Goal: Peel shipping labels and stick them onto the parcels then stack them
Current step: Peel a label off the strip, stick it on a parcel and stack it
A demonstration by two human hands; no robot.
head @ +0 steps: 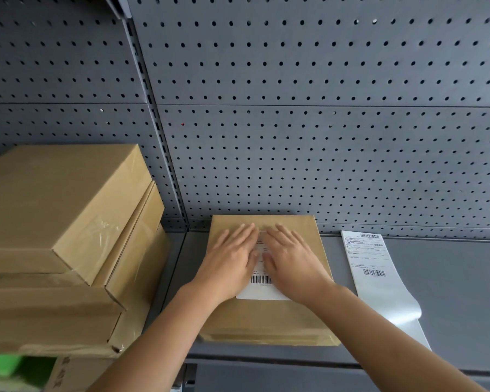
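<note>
Hands flat on a shipping label (262,288) that lies on the top face of a brown cardboard parcel (266,315), which rests on the grey shelf (450,292) against the pegboard back panel (323,137). My left hand (229,261) and right hand (292,261) lie side by side, fingers extended and spread, palms pressing down; neither pinches anything. To my right on the shelf lies a strip of label backing (379,281) bearing one more printed label (365,253); to my left stands a stack of parcels (68,236).

Risks, as I judge them: uneven pressure could trap a bubble or crease across the barcode; the near edge of the label, not under my palms, may stay unstuck and lift; a hard outward sweep could slide the parcel. The stack at left looks skewed, so adding this parcel carelessly could tip it.
</note>
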